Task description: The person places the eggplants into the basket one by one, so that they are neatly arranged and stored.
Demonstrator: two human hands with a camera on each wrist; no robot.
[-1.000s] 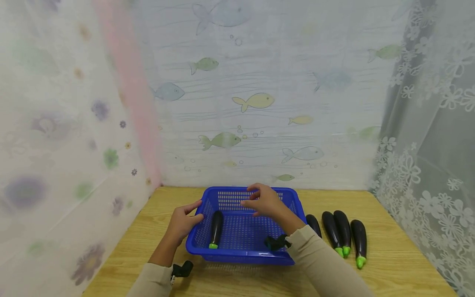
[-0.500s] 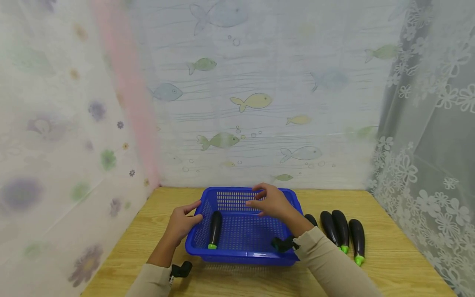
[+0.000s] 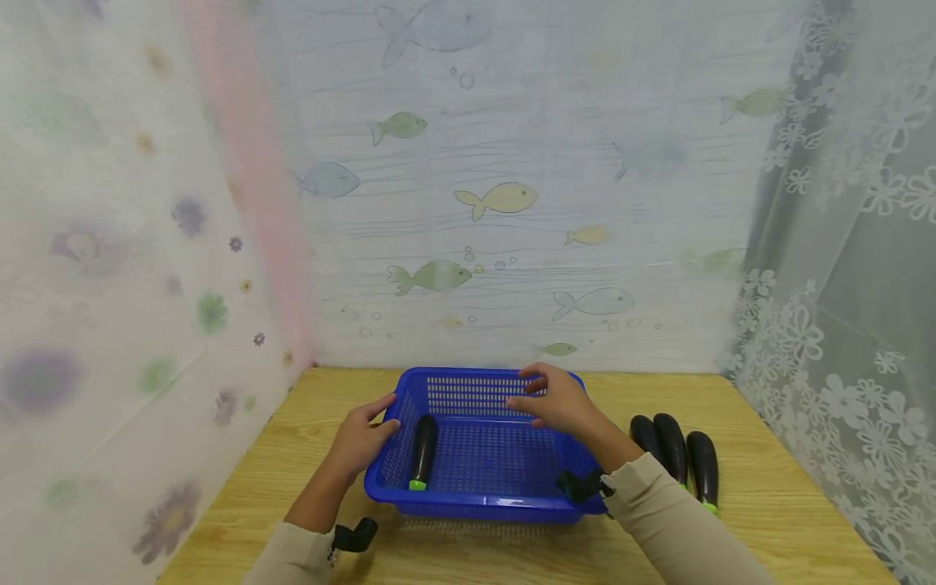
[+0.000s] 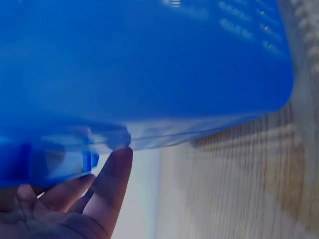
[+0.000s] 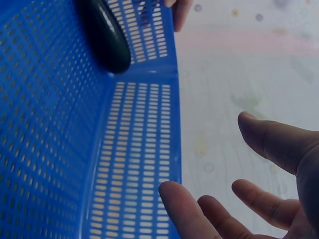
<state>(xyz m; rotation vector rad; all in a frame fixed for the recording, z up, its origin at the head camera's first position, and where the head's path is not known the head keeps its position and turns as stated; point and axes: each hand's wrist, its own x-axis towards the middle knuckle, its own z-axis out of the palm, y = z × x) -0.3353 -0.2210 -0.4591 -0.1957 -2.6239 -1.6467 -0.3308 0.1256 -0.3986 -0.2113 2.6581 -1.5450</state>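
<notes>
A blue plastic basket [image 3: 478, 502] with slotted walls stands on the table. My left hand [image 3: 358, 439] holds its left rim, thumb on top and fingers [image 4: 117, 174] against the outside. Inside the basket, along the left wall, lies one dark eggplant [image 3: 423, 455], its green stem end toward me. It also shows in the right wrist view as an eggplant [image 5: 107, 40] at the top. Over the basket's right part hovers my right hand [image 3: 559, 400], fingers spread and slightly bent, with nothing in it.
To the right of the basket, more eggplants [image 3: 704, 467] lie on the wooden table [image 3: 790, 504], partly hidden by my right forearm. Fish-printed curtain [image 3: 512, 309] hangs behind the table. Small black wrist-worn devices [image 3: 356, 536] sit under both wrists.
My right hand has moved right across the basket toward its right rim. The right forearm now covers one eggplant seen earlier beside the basket. My left hand stays on the rim.
</notes>
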